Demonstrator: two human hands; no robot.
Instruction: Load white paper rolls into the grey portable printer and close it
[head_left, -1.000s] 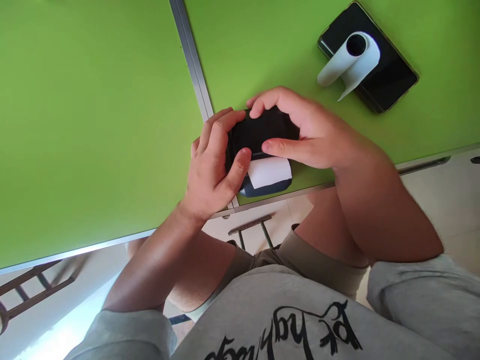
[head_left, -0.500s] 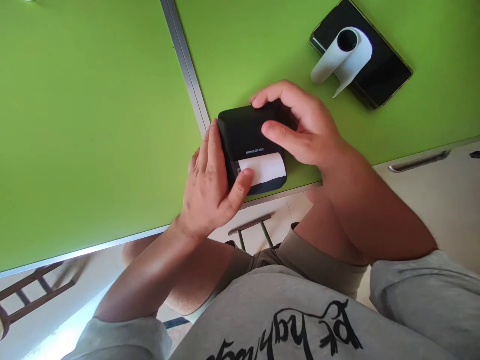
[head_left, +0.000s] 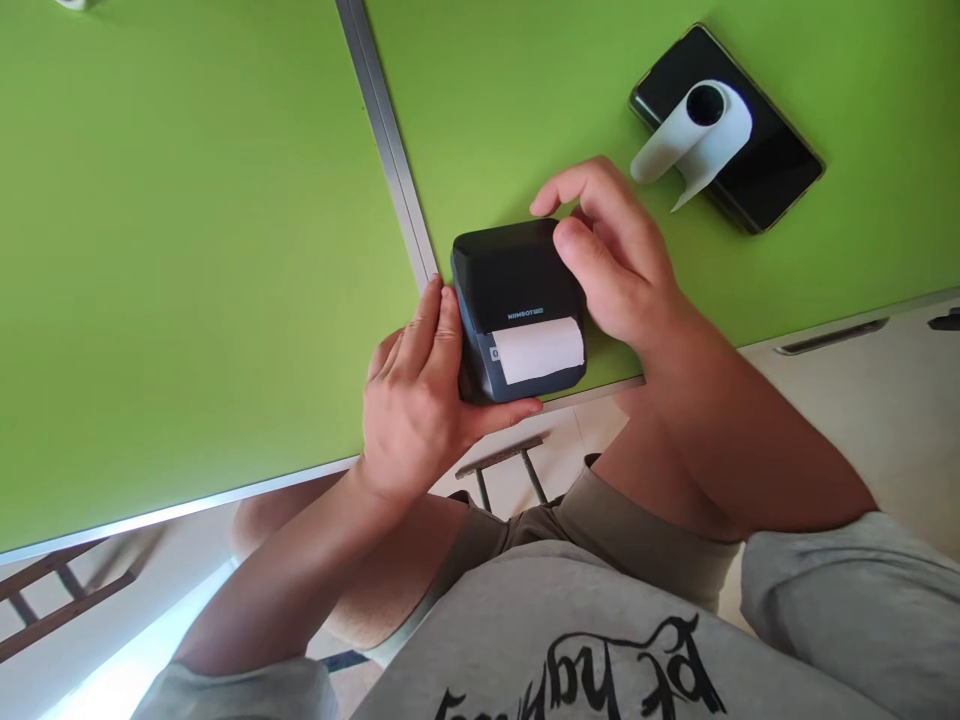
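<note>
A small black label printer [head_left: 514,270] sits at the front edge of the green table, with a white paper strip [head_left: 541,351] lying over its front. My left hand [head_left: 420,385] rests along the printer's left side, its thumb stretched out below the front edge and nothing gripped. At the printer's upper right corner is my right hand [head_left: 615,250], fingers curved and apart, the thumb close to or touching the casing.
A black phone-like device [head_left: 772,165] lies at the upper right with a partly unrolled white paper roll [head_left: 664,140] on it. A metal strip [head_left: 390,140] crosses the green table [head_left: 187,250]. Below the edge is a stool [head_left: 500,458].
My left thumb has moved off the paper to below the printer's front edge. My right fingers have lifted off the top towards the right corner. The printer appears slightly lower and to the right.
</note>
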